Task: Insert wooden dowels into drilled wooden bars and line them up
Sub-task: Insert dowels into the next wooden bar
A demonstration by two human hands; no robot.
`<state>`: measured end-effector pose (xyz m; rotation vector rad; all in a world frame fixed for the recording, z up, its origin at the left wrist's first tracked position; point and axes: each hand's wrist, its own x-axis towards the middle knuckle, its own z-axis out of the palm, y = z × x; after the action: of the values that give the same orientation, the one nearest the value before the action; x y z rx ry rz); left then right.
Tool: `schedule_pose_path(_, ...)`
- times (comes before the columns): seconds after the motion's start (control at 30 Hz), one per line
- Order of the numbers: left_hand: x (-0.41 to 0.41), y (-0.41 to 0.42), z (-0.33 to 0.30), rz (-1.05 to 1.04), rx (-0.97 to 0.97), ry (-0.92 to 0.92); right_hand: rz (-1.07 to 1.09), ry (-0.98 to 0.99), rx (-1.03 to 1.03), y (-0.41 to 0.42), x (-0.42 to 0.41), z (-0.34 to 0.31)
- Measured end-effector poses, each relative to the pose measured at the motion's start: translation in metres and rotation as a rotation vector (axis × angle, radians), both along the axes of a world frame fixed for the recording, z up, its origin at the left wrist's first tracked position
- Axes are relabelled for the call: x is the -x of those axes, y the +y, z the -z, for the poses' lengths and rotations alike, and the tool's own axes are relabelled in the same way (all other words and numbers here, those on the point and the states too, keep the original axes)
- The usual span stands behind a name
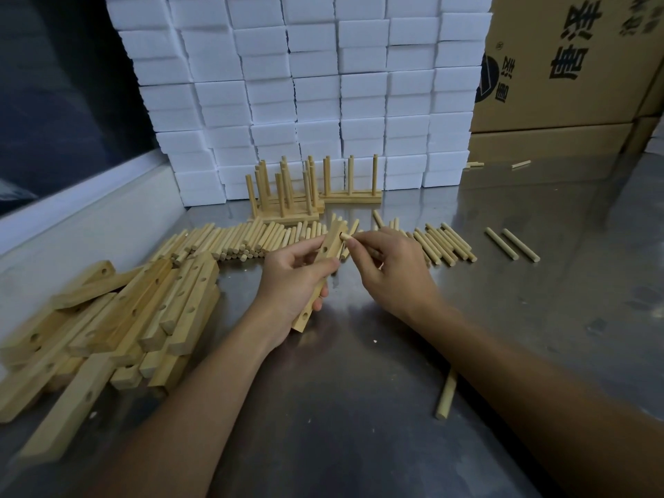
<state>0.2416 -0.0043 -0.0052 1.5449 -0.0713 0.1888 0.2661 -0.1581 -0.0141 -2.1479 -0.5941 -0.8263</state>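
Head view showed the worktop (395,354), the left hand (291,282) clasped round a drilled bar (325,260) held above its middle. Right hand (391,267) pinched a dowel (345,236) at the bar's top hole; both seemed light, stiff, best gripped mid-length.

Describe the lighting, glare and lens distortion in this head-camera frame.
Head view: wide-angle bending curves the stacked white foam blocks and the cardboard boxes outward; dim light, frame corners darkened; soft glare patches on the steel table; the left hand, right hand, drilled bar and dowel stay sharp.
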Motion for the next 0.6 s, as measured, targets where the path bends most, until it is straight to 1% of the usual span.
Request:
schedule_pose_path(0.17, 0.0, 0.0028, -0.0006, -0.035, -0.146, -0.064, 0.005, -0.036, 0.032, -0.0012, 0.0001, -0.0002)
schedule_pose_path(0.37, -0.0017, 0.0, 0.0031, -0.079, -0.274, -0.129, 0.031, -0.058, 0.087, -0.004, -0.0005, 0.0012)
schedule_pose_path(0.5, -0.0043, -0.0003, 0.0061, -0.079, -0.418, -0.201, 0.07, -0.083, 0.147, -0.0029, 0.0013, 0.0023)
schedule_pose_path(0.6, -0.0043, -0.0019, 0.0075, -0.071, -0.443, -0.208, 0.07, -0.089, 0.146, -0.0025, 0.0032, 0.0019)
